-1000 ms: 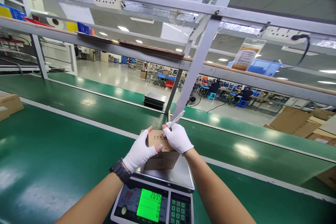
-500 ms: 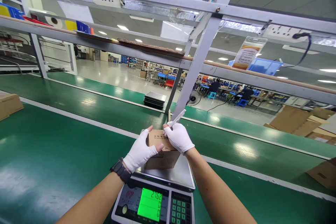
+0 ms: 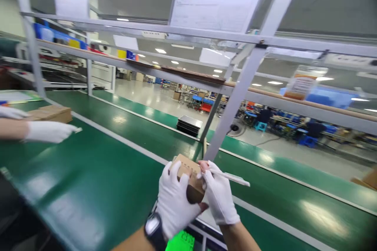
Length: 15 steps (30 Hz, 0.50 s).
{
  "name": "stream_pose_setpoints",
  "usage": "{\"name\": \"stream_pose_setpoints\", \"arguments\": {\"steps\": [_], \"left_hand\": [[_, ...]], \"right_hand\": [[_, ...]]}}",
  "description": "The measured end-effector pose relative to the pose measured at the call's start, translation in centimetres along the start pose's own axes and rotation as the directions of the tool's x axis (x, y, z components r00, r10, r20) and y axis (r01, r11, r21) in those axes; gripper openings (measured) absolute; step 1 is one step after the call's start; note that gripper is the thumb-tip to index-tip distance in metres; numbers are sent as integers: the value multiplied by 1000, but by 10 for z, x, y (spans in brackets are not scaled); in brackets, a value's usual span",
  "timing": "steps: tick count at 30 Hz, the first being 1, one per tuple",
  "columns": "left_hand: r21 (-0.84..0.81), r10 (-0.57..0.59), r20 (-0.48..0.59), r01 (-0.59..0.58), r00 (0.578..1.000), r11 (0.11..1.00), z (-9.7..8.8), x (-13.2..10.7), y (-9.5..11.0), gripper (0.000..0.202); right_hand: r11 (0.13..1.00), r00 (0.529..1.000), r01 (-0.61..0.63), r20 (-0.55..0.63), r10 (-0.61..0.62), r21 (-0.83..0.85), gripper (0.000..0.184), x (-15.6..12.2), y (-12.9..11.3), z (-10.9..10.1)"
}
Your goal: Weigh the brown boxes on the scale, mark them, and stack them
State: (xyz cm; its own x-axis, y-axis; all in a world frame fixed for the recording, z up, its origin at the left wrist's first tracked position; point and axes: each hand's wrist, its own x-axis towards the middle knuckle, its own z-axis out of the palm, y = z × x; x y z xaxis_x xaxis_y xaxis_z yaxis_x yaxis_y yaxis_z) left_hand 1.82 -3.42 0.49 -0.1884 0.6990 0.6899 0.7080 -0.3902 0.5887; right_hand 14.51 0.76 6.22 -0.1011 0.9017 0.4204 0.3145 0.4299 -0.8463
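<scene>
A small brown cardboard box [image 3: 188, 166] with printing on top is tilted above the scale. My left hand [image 3: 176, 200], in a white glove with bare fingertips and a dark watch at the wrist, is wrapped round its near side. In my right hand [image 3: 219, 196], gloved the same way, a slim white pen [image 3: 234, 178] is pinched, pointing out to the right. The right fingertips are at the box's right edge. Below the hands, the weighing scale [image 3: 181, 241] shows a lit green display, mostly covered by my left hand and wrist.
At the left, a co-worker's gloved hand [image 3: 50, 131] reaches over the green belt beside a flat cardboard box [image 3: 55, 113]. A dark stack with a metal top [image 3: 189, 123] sits on the far belt. A slanted metal post [image 3: 235, 104] rises just beyond my hands.
My view has swung left, bringing a co-worker's hands into sight. The box now tilts in my left hand, which has shifted over its near side. The pen has swung down to the right.
</scene>
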Motion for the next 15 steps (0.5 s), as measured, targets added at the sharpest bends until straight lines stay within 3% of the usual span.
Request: {"name": "stream_pose_setpoints", "arguments": {"steps": [3,6,9,11,13,15], "left_hand": [[105,-14,-60,21,998,994,-4,25,-20,67],[182,-163,-183,196,969,963,-31,40,-73,65],[318,-207,-245,280,947,906,-66,18,-125,61],[379,-194,-163,243,967,893,-89,-6,-149,53],[411,-214,-82,228,973,882,-109,-23,-163,49],[509,-322,-152,353,934,785,-122,-31,-172,55]], "right_hand": [[996,999,-31,30,28,87,48,-8,2,-9],[995,986,-99,-133,102,28,55,-13,33,-47],[960,904,-281,-339,261,-10,58,-31,90,-96],[913,827,-409,-425,368,-5,58,-53,127,-119],[862,764,-506,-477,435,-25,55,-80,155,-130],[826,737,-557,-511,442,-89,52,-107,170,-132]]}}
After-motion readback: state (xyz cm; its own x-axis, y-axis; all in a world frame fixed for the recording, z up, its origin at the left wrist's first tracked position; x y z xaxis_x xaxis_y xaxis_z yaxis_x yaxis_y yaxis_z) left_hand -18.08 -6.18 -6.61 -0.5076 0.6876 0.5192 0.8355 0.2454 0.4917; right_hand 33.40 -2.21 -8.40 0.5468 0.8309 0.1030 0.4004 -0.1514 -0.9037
